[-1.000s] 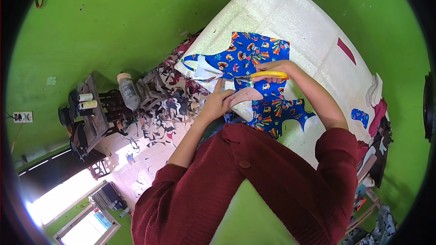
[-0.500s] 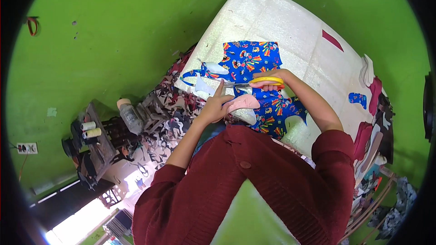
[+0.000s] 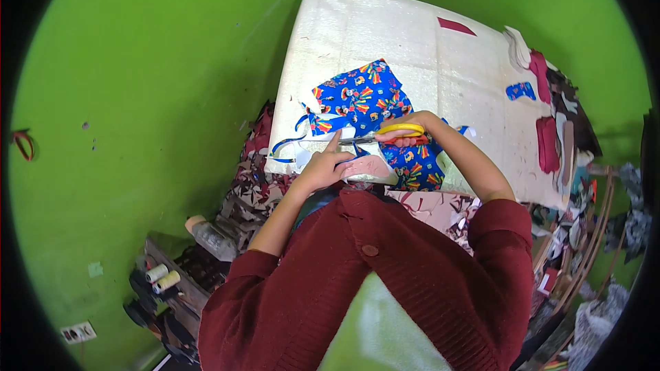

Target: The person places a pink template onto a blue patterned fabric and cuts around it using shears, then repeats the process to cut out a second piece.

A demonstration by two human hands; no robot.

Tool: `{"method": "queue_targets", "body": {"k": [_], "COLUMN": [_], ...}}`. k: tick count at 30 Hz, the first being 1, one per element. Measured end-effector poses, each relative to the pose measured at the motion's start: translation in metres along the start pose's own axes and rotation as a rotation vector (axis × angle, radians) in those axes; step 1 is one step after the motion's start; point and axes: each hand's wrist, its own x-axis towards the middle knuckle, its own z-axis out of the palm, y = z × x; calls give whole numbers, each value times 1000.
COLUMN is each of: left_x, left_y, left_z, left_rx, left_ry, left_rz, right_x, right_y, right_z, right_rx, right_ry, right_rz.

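Blue printed fabric (image 3: pixel 357 96) with colourful figures lies on the near part of a pale, shiny table cover (image 3: pixel 371 20). My right hand (image 3: pixel 410 135) grips scissors (image 3: pixel 401 128) with yellow and red handles, blades pointing left over the fabric. At the near edge, my left hand (image 3: pixel 323 169) holds a pink curved pattern piece (image 3: pixel 368 166) against the cloth, its index finger stretched toward the blade tips. Whether the blades are apart is too small to tell. A thin blue fabric strip (image 3: pixel 282 143) curls to the left of that hand.
Toward the right edge lie a small blue printed scrap (image 3: pixel 520 91), stacked maroon pieces (image 3: pixel 547 144) and white pieces (image 3: pixel 517 47). A maroon scrap (image 3: pixel 456 26) sits at the back. Left of the table are a plastic bottle (image 3: pixel 212 239), thread spools (image 3: pixel 166 281) and heaped offcuts.
My view has swung, so the table appears rotated. The far part of the blue fabric now lies slanted. Both hands keep nearly the same hold on the scissors and pink piece.
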Motion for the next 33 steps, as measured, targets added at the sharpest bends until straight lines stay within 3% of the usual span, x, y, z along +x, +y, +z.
{"method": "queue_targets", "body": {"k": [4,9,16,26,31,33], "left_x": [6,17,10,5,2,-1], "left_y": [-20,-48,-29,-22,-16,-13], "left_z": [1,3,-4,-1,0,-2], "left_rx": [-20,-130,-81,-131,-126,-128], "left_ry": [-151,-111,-17,55,108,71], "left_rz": [30,304,296,273,315,248], "right_x": [4,6,-15,4,-2,-1], "right_y": [2,-1,-27,-11,-23,-24], "right_z": [6,6,18,3,-2,-7], "right_rx": [5,52,9,-60,-116,-2], "right_ry": [59,70,159,192,179,66], "right_rz": [45,157,181,111,65,152]}}
